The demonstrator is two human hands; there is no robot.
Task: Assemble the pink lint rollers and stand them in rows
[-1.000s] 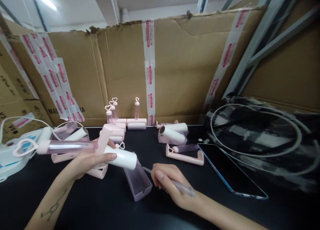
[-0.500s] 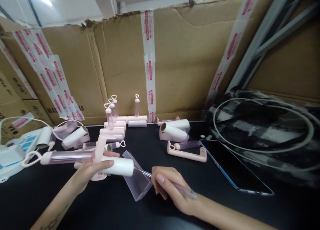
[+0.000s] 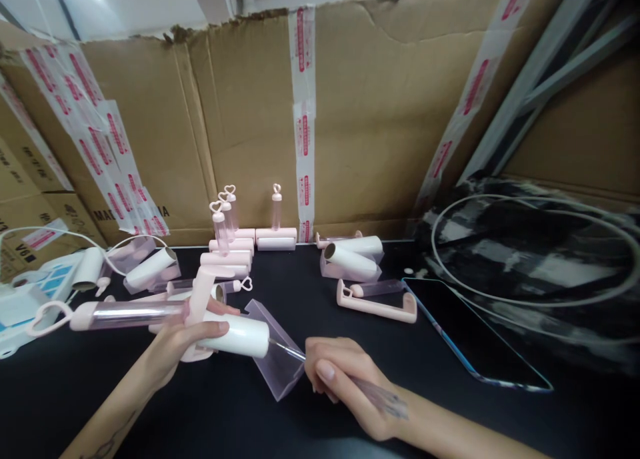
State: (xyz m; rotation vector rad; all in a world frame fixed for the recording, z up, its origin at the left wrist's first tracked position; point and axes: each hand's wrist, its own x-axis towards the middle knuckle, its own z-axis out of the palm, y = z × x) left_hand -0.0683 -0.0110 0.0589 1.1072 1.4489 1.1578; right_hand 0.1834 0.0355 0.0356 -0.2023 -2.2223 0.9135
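Note:
My left hand (image 3: 175, 342) is wrapped round a pink lint roller (image 3: 200, 296) with a clear pinkish handle and a heart-shaped loop pointing left. Its white sticky roll (image 3: 240, 334) points right, under my left thumb. My right hand (image 3: 345, 379) is closed round a thin metal-shafted tool (image 3: 289, 350); the grip is hidden in my fist, so its exact kind cannot be told. The tool's tip meets the right end of the white roll. Below and behind the roll lies a clear purplish cover (image 3: 277, 372) on the black table.
Several lint rollers (image 3: 225, 259) stand grouped at the back. White rolls (image 3: 353, 262) in covers lie right of centre, near a pink frame (image 3: 377, 309). A phone (image 3: 470, 332) lies at right beside a coiled white cable (image 3: 535, 299). A power strip (image 3: 45, 299) sits left; cardboard (image 3: 375, 126) walls the back.
The view has shifted slightly. My left hand still holds the lint roller, its heart loop now a little further left and lower. The tool tip stays at the roll's end.

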